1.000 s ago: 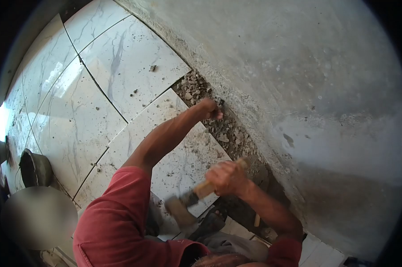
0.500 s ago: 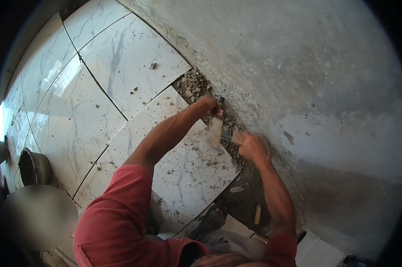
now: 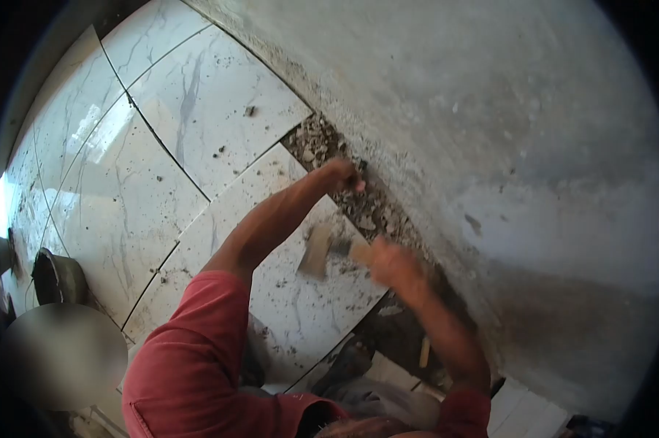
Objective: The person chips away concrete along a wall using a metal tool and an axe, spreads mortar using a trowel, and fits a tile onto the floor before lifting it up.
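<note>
Now that the hammer has swung back from beside my left hand, its blurred head shows over the speckled white tile, apart from that hand. I take this as a lull between strokes, with nothing being struck just now. My right hand, blurred too, has come back with it, its fingers clamped round the wooden handle. My left has stayed where it was, above the strip of rubble, so I judge the spot being worked is unchanged. Those fingers look curled, and a small dark thing shows beside them, but I cannot tell whether they grip it. Along the strip runs the grey wall. Nearer my body, a stick lies on the dark ground; out to my left, a bucket rests on the tiled floor.
</note>
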`<state>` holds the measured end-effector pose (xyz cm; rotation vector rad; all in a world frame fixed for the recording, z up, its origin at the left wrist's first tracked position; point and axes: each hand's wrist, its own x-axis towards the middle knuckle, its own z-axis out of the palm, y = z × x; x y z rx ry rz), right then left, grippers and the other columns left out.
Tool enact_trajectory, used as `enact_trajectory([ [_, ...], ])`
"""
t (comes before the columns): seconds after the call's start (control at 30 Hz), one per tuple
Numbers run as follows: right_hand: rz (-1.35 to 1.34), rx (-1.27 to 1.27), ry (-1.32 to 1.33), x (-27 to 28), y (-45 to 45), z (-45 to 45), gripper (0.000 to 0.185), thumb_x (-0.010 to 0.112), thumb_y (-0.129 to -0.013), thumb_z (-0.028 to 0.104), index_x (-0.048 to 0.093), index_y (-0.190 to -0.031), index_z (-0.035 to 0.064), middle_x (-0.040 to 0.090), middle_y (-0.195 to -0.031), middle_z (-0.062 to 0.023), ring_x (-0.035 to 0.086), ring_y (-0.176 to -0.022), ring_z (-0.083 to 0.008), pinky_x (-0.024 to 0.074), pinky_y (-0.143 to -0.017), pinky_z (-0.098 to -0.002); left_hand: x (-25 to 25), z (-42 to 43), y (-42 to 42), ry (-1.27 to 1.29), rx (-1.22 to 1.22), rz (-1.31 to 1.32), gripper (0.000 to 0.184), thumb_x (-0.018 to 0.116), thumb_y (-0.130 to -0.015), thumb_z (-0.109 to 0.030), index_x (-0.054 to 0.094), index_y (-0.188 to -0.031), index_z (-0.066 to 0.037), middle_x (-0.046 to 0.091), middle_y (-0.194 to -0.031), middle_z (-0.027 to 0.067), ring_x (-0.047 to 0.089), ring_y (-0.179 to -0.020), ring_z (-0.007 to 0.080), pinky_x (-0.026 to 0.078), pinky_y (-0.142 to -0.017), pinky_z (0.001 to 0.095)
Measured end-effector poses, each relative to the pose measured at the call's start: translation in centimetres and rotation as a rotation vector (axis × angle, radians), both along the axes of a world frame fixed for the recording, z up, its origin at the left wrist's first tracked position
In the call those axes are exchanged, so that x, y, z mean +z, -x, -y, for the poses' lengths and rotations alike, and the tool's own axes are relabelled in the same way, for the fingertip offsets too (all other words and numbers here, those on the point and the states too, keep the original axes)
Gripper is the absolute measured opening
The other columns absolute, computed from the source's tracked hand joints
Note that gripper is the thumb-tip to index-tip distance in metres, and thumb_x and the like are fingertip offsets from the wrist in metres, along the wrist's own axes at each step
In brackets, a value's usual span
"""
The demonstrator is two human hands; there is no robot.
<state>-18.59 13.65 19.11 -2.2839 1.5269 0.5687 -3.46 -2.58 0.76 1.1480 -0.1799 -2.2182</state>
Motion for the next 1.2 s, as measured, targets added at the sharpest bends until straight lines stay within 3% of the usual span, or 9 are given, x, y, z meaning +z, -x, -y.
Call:
enact_trajectory([
  [0.17,0.136,0.49,-0.113,-1.4,-1.6,-3.2,0.015,0.052,-0.078,0.012,0.053,-0.089,0.0012,0.062,-0.072,-0.0184,0.065,-0.069,-0.035,0.0513,-0.064,-0.0483,0.4,0.5,-0.4,0.006,-0.034,-0.067,0.015,0.042,-0.089,0.005,0.046,-0.097,0.016,0.053,-0.086,0.0258,0.06,-0.076,0.0384,0.057,-0.066,0.0469],
  [0.3,-0.057,-0.166,0.211,-2.5,1.6,3.3,0.019,0.055,-0.077,0.013,0.051,-0.092,0.0015,0.062,-0.07,-0.0188,0.064,-0.066,-0.0368,0.0512,-0.063,-0.0486,1.1,0.7,0.1,0.009,-0.06,-0.045,0.017,0.037,-0.091,0.003,0.043,-0.101,0.015,0.053,-0.086,0.0244,0.059,-0.071,0.035,0.056,-0.058,0.0436],
  [0.4,-0.019,-0.12,0.216,-0.3,1.3,3.3,0.02,0.054,-0.077,0.012,0.05,-0.094,0.0028,0.062,-0.07,-0.0191,0.064,-0.066,-0.0382,0.0512,-0.062,-0.0489,-3.2,4.1,2.0,0.047,0.019,-0.194,0.014,0.039,-0.089,0.007,0.046,-0.098,0.015,0.054,-0.084,0.0251,0.059,-0.069,0.0329,0.056,-0.06,0.0434],
  [0.53,0.077,0.229,-0.037,1.3,-0.9,-2.3,0.019,0.053,-0.076,0.01,0.049,-0.093,0.0036,0.062,-0.072,-0.0196,0.064,-0.067,-0.0384,0.0518,-0.062,-0.0473,1.6,1.1,1.8,0.046,0.143,-0.133,0.015,0.039,-0.085,0.013,0.045,-0.098,0.017,0.052,-0.086,0.0265,0.059,-0.07,0.0342,0.056,-0.061,0.0436],
  [0.7,0.237,0.073,-0.099,-0.6,1.0,-6.0,0.021,0.056,-0.075,0.012,0.048,-0.091,0.0043,0.062,-0.071,-0.0199,0.062,-0.07,-0.0419,0.049,-0.064,-0.0516,2.5,0.2,2.9,-0.067,0.27,-0.093,0.015,0.04,-0.082,0.013,0.045,-0.094,0.02,0.054,-0.083,0.0259,0.058,-0.063,0.0326,0.053,-0.051,0.0404],
  [0.8,0.148,-0.08,-0.141,0.4,3.0,-6.3,0.022,0.058,-0.075,0.014,0.049,-0.093,0.0043,0.062,-0.073,-0.0215,0.062,-0.072,-0.0432,0.0484,-0.066,-0.0535,2.4,0.8,3.1,0.069,0.196,0.142,0.013,0.042,-0.083,0.004,0.053,-0.086,0.011,0.055,-0.068,0.0219,0.056,-0.051,0.0282,0.051,-0.043,0.0431],
  [0.93,0.11,-0.183,-0.094,3.2,6.7,-8.0,0.029,0.064,-0.072,0.015,0.049,-0.095,0.0046,0.062,-0.073,-0.0225,0.062,-0.073,-0.0434,0.0487,-0.066,-0.0536,2.3,0.8,0.2,0.5,-0.326,0.652,0.019,0.049,-0.077,0.0,0.056,-0.059,0.001,0.056,-0.057,0.0142,0.055,-0.048,0.0221,0.041,-0.039,0.0389],
  [1.1,0.093,-0.392,-0.098,2.8,9.9,-13.9,0.036,0.069,-0.068,0.016,0.05,-0.097,0.0051,0.062,-0.074,-0.0226,0.061,-0.074,-0.0434,0.0485,-0.066,-0.0523,-3.0,2.5,-3.2,0.787,-0.504,0.611,0.026,0.052,-0.066,0.001,0.043,-0.042,-0.007,0.046,-0.049,0.0036,0.044,-0.041,0.0119,0.032,-0.037,0.0278],
  [1.2,0.145,-0.529,-0.133,1.2,11.0,-18.3,0.039,0.07,-0.067,0.017,0.051,-0.099,0.0056,0.062,-0.076,-0.0234,0.06,-0.077,-0.0438,0.0481,-0.067,-0.0515,1.5,-0.4,-4.5,0.359,-0.47,0.564,0.016,0.05,-0.079,-0.007,0.056,-0.065,-0.004,0.049,-0.051,0.0024,0.043,-0.039,0.0095,0.031,-0.033,0.0249],
])
